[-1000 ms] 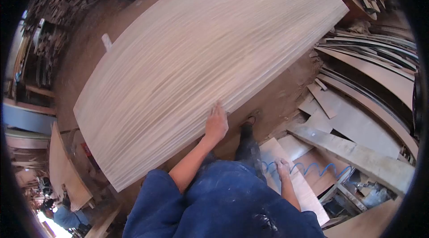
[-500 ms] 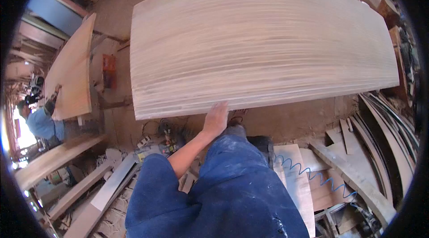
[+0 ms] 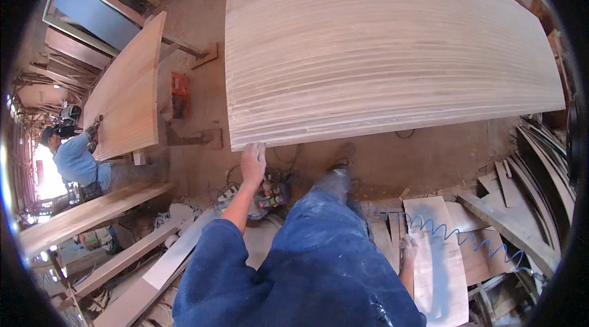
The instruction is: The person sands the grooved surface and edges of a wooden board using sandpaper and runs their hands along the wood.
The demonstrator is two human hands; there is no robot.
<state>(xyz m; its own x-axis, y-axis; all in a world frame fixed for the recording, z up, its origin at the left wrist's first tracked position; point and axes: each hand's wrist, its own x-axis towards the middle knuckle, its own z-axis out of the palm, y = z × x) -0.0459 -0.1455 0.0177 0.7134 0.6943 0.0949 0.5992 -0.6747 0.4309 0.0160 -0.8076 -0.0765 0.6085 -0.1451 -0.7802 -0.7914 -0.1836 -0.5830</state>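
A large pale wooden panel [image 3: 386,57] with streaky grain lies raised in front of me. My left hand [image 3: 252,164] touches its near edge close to the left corner, fingers stretched out against the edge and not wrapped round it. Low on my right side hangs my right hand [image 3: 408,247], its fingers loosely bent and apart, with nothing visible in it. Behind that hand lies a pale board [image 3: 438,253] with a bluish-grey smear.
A coiled blue hose [image 3: 472,240] crosses boards at right. Stacked curved strips [image 3: 534,186] line the far right. At left, a person in blue [image 3: 76,158] works at another panel [image 3: 132,94]. An orange case [image 3: 180,84] stands between the panels. Timber planks [image 3: 113,262] lie lower left.
My left hand has slid left along the panel's near edge toward its corner. My right hand has come into view at my side. The view has shifted left.
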